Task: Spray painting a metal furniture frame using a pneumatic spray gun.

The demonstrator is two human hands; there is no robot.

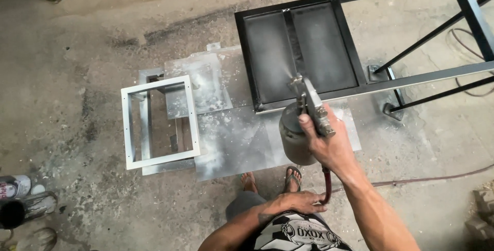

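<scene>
Our right hand (329, 145) grips the spray gun (304, 122), misting the black frame (355, 40); left hand (303, 202) holds the red hose (328, 185). The frame's panel looks coated; the white frame (159, 122) on the floor (77, 76) unsprayed.

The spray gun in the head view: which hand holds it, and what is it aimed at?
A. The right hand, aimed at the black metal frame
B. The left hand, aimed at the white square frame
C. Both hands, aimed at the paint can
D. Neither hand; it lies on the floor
A: the right hand grips the spray gun, its nozzle toward the black metal frame, while the left hand holds the red hose.
</scene>
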